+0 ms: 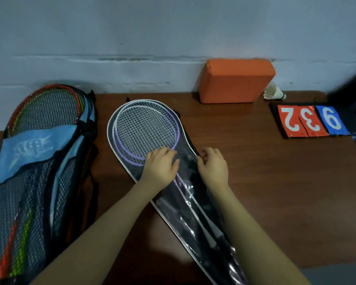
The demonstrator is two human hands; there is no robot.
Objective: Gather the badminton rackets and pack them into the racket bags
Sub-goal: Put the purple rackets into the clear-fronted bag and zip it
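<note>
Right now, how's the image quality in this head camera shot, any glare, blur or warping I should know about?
Head view: dim, bluish light; the wide lens bows the table edge and wall lines. Glare streaks run over the clear bag, hiding the racket shafts. A soft shadow lies on the table under the forearms. The left hand and right hand look sharp; the mesh bag goes murky at the lower left corner.

Clear racket bag (195,212): lower end cut off by bottom edge; handles inside obscured by glare; left hand (160,168) covers racket throats
</note>
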